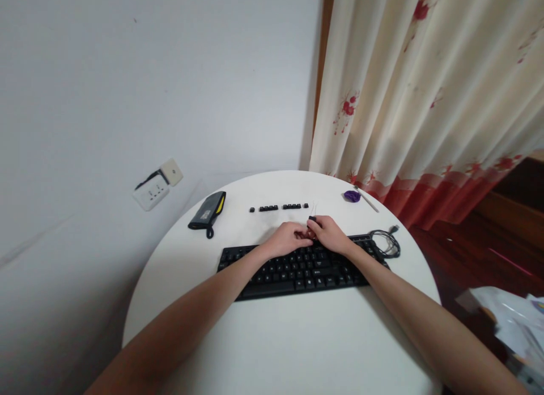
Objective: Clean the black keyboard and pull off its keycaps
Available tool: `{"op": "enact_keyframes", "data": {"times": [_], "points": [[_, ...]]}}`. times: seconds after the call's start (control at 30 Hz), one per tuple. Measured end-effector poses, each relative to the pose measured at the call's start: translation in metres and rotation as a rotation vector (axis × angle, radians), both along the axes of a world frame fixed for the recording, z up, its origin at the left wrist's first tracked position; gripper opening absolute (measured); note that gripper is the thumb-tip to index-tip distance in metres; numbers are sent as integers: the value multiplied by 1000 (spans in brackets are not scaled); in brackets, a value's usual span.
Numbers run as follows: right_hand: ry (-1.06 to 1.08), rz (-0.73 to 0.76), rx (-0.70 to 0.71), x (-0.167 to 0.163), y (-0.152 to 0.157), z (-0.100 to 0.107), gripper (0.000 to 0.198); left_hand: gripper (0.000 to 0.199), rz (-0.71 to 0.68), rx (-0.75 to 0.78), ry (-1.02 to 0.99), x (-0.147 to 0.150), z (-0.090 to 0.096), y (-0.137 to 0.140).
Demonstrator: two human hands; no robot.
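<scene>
A black keyboard (293, 273) lies across the table under both forearms. My right hand (326, 232) is closed over its upper edge, right of the middle, around a keycap puller (312, 218). The puller's small black end shows at the fingertips, and two thin wires point away from me. Curled beside it, my left hand (285, 239) has its fingertips against the right hand's fingers. What the left fingers hold, if anything, is hidden. Beyond the hands, several loose black keycaps (268, 208) sit in a row with gaps.
A grey pouch with yellow lining (208, 211) rests at the left on the round white table (323, 338). At the back right are a purple cloth (352, 196) and a pale, slim brush-like tool (369, 201). A coiled cable (393, 246) lies at the keyboard's right end.
</scene>
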State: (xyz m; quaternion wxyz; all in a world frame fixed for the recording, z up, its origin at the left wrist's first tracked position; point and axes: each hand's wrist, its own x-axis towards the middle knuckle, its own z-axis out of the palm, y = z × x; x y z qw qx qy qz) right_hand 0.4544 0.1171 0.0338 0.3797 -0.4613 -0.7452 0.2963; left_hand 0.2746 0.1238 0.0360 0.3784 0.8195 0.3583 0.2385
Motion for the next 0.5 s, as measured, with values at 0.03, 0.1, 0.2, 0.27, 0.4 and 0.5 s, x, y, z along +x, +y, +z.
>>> {"op": "enact_keyframes", "data": {"times": [0.03, 0.1, 0.2, 0.27, 0.4, 0.5], "points": [[14, -23, -17, -1, 2, -2, 37, 13, -7, 6, -1, 0, 1, 0], [37, -45, -39, -1, 4, -5, 39, 14, -8, 8, -3, 1, 0, -1], [66, -77, -22, -1, 6, -5, 39, 13, 44, 14, -36, 3, -2, -1], [87, -97, -4, -1, 5, -4, 40, 13, 115, 71, -67, 4, -2, -2], [187, -77, -68, -2, 1, 1, 36, 17, 203, 279, -51, 5, 2, -6], [204, -67, -84, -3, -1, 2, 33, 9, 147, 380, 24, 5, 4, -10]]}}
